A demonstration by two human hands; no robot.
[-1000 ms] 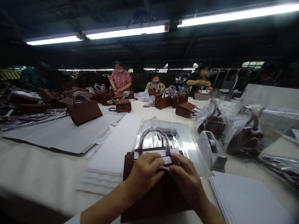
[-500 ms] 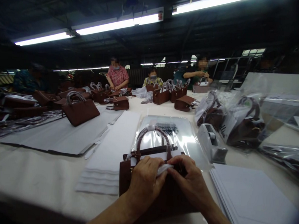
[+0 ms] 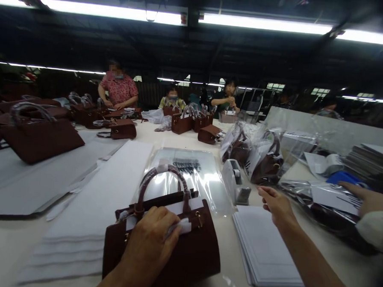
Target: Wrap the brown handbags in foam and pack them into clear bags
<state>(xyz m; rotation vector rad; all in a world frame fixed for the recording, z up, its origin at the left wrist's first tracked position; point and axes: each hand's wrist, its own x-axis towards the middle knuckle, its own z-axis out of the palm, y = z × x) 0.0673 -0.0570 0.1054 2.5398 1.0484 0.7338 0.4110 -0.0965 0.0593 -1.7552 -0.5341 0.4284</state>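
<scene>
Brown leather handbag lies near the front edge of the tabletop, between a stack of white tissue sheets and a pile of white paper. One clear plastic bag lies flat behind it; a tape dispenser stands just beside that. The left hand presses on the handbag's top, its grip curled over white paper stuffing. The right hand hovers above the paper pile, grip loosely spread, holding nothing. A co-worker's hand reaches in from the right.
</scene>
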